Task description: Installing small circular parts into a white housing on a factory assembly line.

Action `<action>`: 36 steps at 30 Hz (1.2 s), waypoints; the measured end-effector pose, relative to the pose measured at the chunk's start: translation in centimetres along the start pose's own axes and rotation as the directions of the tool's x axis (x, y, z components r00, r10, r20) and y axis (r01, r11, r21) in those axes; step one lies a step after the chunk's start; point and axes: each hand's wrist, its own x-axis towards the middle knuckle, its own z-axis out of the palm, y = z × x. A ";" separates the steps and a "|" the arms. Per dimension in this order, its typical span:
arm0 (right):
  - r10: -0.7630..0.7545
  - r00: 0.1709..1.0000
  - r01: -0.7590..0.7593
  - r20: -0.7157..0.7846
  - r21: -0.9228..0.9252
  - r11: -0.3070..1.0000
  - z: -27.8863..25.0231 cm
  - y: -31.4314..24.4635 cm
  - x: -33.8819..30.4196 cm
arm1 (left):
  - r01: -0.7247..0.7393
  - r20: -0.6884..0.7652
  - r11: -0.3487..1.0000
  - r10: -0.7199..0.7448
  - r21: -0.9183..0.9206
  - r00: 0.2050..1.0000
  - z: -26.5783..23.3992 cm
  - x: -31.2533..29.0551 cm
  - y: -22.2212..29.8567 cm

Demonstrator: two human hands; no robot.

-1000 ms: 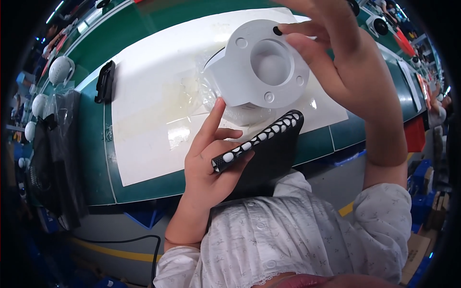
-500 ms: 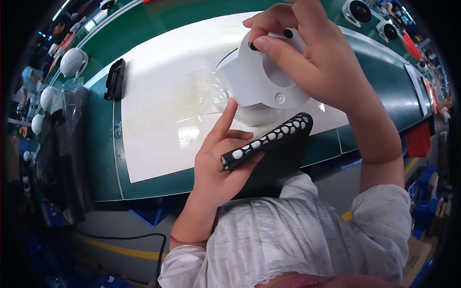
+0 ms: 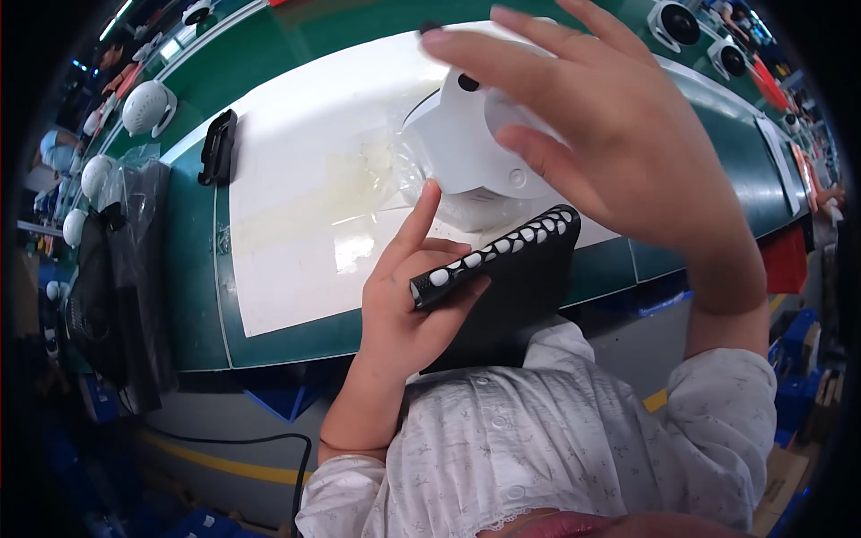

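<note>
In front of me a white rounded appliance part (image 3: 462, 143) with a round opening rests in clear plastic wrap (image 3: 466, 213) on the white sheet. A small black round pad (image 3: 468, 82) sits on its surface. My left hand (image 3: 408, 296) is closed around a black sheet with white round spots along its bent edge (image 3: 489, 255), and its index finger stretches to the part's near edge. Above the part's right side is my right hand (image 3: 592, 125), fingers spread and somewhat blurred. Another black pad (image 3: 430, 29) shows at its index fingertip, apparently stuck there.
A white board (image 3: 287, 224) covers much of the green bench (image 3: 193, 269). At its left edge lies a black plastic piece (image 3: 218, 148). Black items in clear bags (image 3: 139, 269) hang at the far left. White round devices (image 3: 151, 109) line the back, and a red bin (image 3: 787, 255) is at right.
My right hand has lifted off the part and its fingers have spread, carrying a pad on the index fingertip. The other pad stays on the part. My left hand has barely moved.
</note>
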 end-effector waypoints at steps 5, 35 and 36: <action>0.146 0.944 0.024 -0.295 0.503 0.864 2.4 1.7 -3.1 | -0.014 -0.012 1.000 0.013 -0.020 1.000 0.4 0.2 0.5; 0.179 0.968 -0.137 -0.178 0.223 0.965 6.0 -3.1 -5.2 | 0.021 -0.119 0.999 -0.026 -0.040 0.993 0.6 0.4 -0.1; 0.183 0.966 -0.142 -0.181 0.217 0.966 6.2 -3.3 -4.9 | -0.035 -0.109 0.999 0.034 -0.008 0.993 0.6 0.4 -0.1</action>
